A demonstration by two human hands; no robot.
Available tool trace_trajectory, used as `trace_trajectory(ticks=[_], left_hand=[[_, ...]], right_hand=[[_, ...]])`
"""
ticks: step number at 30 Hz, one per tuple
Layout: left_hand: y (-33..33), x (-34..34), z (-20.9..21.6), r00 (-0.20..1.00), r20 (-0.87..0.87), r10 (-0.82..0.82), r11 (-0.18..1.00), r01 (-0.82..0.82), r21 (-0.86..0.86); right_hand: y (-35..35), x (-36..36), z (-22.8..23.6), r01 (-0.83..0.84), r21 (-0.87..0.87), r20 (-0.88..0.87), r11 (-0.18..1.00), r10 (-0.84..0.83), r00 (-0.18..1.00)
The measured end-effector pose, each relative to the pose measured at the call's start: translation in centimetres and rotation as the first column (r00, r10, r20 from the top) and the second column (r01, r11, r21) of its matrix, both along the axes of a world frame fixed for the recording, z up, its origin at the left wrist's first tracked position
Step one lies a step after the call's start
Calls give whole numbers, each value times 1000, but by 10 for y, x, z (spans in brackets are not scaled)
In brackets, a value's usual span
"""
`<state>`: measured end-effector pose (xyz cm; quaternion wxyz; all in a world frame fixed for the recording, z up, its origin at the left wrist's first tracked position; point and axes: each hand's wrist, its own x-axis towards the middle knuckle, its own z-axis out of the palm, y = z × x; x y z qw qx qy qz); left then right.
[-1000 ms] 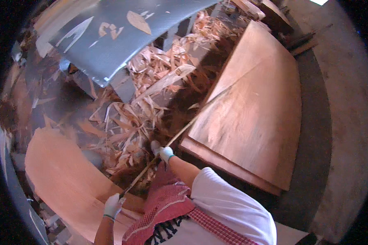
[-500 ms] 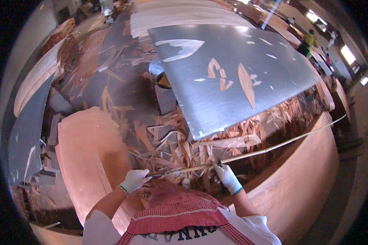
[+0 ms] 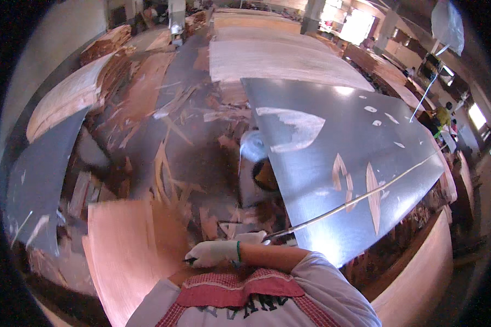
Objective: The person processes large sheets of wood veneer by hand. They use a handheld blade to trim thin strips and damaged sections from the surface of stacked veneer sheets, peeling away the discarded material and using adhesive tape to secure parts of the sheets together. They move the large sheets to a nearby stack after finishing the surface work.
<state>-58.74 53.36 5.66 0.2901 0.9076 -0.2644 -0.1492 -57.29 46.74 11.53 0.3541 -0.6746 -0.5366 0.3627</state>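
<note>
My arms are crossed, both hands in white gloves. My left hand (image 3: pixel 252 238), partly hidden behind the right wrist, is closed round the near end of a long thin stick (image 3: pixel 343 206). The stick slants up to the far right, across a grey sheet-topped table (image 3: pixel 322 174). My right hand (image 3: pixel 213 254) has a green cuff edge and reaches over to the left. Closed, it holds a small dark object (image 3: pixel 190 260) whose kind I cannot make out. Just left of it lies a stack of reddish wood veneer sheets (image 3: pixel 125 240).
Veneer scraps (image 3: pixel 166 169) litter the floor ahead. A curved veneer stack (image 3: pixel 68 95) lies at left, behind a dark panel (image 3: pixel 43 180). Large pale veneer stacks (image 3: pixel 278 54) fill the back. Another curved sheet (image 3: pixel 420 272) stands at right. A person (image 3: pixel 443 115) is far right.
My right hand has moved from the stick across to the left, over my left arm. The stick's near end has shifted right with my left hand. The view has tilted up.
</note>
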Motion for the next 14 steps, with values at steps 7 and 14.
trace_trajectory(ticks=[7, 14], left_hand=[[35, 181, 10, 1000, -18, -11, 1000, 10, -16], [12, 362, 18, 994, -75, 75, 990, -84, -115]], right_hand=[[-7, 158, 39, 179, 29, 207, 983, -181, 961], [-139, 341, 129, 860, -55, -488, 507, -765, 420]])
